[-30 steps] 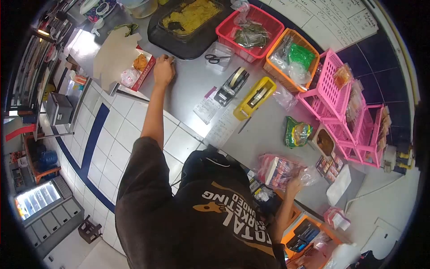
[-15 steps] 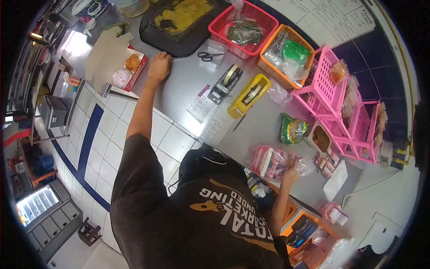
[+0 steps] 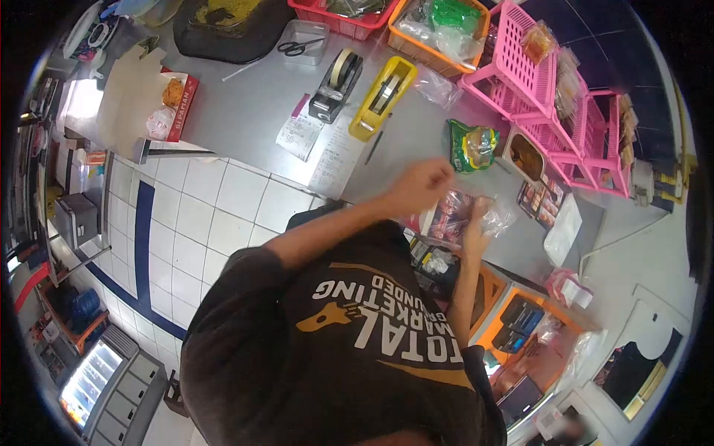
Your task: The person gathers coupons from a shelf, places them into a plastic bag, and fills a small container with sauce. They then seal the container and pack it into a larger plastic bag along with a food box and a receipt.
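Observation:
My right hand [image 3: 478,215] grips the clear end of a plastic bag [image 3: 500,217] at the counter's near edge. Inside or under the plastic are red and dark printed packets [image 3: 451,215]. My left hand [image 3: 424,183] is raised across my body, just left of and above the packets. Its fingers are curled and slightly blurred; whether anything is in them is hidden. Beyond my hands lies a green and yellow packet [image 3: 473,146], beside a metal tin of brown contents [image 3: 525,154]. More printed packets [image 3: 541,201] and a white pad [image 3: 561,230] lie to the right.
On the counter stand black [image 3: 336,85] and yellow [image 3: 383,97] tape dispensers, with receipts [image 3: 301,137] alongside. Scissors [image 3: 301,47] rest in a clear tray. Pink racks [image 3: 543,89], an orange basket [image 3: 431,56] and a red basket [image 3: 349,26] line the back. An open chicken box [image 3: 182,111] is at left.
My left hand has swung from the counter's left part, near the chicken box, across to the packets. My right hand keeps hold of the bag. The view has shifted, with the counter now higher.

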A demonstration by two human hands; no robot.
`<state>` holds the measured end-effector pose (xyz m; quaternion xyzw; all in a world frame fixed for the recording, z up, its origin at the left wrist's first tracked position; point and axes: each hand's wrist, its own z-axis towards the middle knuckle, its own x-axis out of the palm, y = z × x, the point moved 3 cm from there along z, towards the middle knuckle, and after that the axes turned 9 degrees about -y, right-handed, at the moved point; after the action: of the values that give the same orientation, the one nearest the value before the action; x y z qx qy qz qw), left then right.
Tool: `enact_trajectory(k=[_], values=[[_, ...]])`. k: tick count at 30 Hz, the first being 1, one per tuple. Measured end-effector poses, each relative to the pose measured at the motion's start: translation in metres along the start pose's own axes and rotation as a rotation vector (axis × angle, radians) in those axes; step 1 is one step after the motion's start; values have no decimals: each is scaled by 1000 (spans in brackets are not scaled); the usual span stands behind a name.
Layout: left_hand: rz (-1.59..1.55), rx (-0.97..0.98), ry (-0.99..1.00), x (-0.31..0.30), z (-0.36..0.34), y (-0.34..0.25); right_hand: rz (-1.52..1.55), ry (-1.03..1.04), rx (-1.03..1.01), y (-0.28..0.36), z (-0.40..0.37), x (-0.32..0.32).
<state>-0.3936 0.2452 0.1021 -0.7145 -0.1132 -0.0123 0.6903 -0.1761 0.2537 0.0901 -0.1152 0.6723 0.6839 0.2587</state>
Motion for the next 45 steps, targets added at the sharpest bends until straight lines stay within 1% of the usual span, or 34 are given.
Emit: enact_trajectory(k=[1,3,5,6,7,8,9,10,11,12,14,16,17,19,20,21,23,24,26,27,29,30,32,33,35,36,38,40,41,42,43,45], values=[[-67,-71,100,24,-6,8,-24,4,-124,1,-5,5],[70,34,4,38,-8,8,-108,-54,-375,-9,-4,-1],[163,164,-21,56,-13,10,-171,0,-203,-32,-7,-3],[196,239,-17,54,-12,12,-357,38,-323,-41,-15,2],[130,58,57,55,-15,10,-535,60,-453,-49,-22,7],[185,138,59,54,-16,8,-399,61,-321,-26,-21,6],[348,311,72,55,-17,-15,-259,46,-194,-2,-19,4],[397,349,72,53,-20,-14,-242,-62,-418,-6,-22,8],[452,388,53,54,-20,-12,-52,-101,-251,11,-21,2],[415,313,56,58,-20,-10,154,-127,-104,29,-24,-2],[363,144,31,64,-18,-6,251,-200,-92,30,-30,-1],[289,261,88,79,-14,-5,349,-324,-85,21,-25,9],[255,307,106,80,-16,1,397,-420,-83,2,-24,26],[354,195,188,75,-17,20,318,-440,-135,-2,-29,32],[396,152,224,74,-11,28,187,-366,-205,-5,-26,27],[402,148,262,72,-8,35,52,-295,-277,-3,-21,23],[407,140,336,67,-7,45,142,-369,-142,-21,-15,38],[372,144,332,68,-6,43,189,-403,-74,-16,-13,39],[301,148,319,74,-9,40,126,-406,-134,-6,-20,31],[288,164,273,77,-11,37,93,-405,-163,8,-24,19],[255,195,181,83,-13,33,-78,-411,-128,32,-35,-14],[281,100,216,83,-10,34,-165,-411,-108,36,-38,-25],[326,-101,284,81,-9,36,31,-309,-9,24,-44,-30],[389,-6,283,82,-10,33,130,-253,45,18,-48,-29],[523,186,281,83,-12,26,84,-312,-3,13,-48,-30],[574,381,273,85,-14,20,66,-338,-25,12,-47,-29],[700,756,233,85,-22,9,56,-295,15,13,-45,-34],[724,687,379,81,-26,6,85,-254,40,11,-44,-30],[680,681,460,83,-25,-3,99,-248,41,6,-43,-29],[626,677,545,84,-22,-12,180,-223,64,3,-44,-29],[617,613,558,82,-17,-11,250,-207,84,0,-43,-32],[578,491,590,79,-10,-9,317,-99,194,-12,-43,-34]])
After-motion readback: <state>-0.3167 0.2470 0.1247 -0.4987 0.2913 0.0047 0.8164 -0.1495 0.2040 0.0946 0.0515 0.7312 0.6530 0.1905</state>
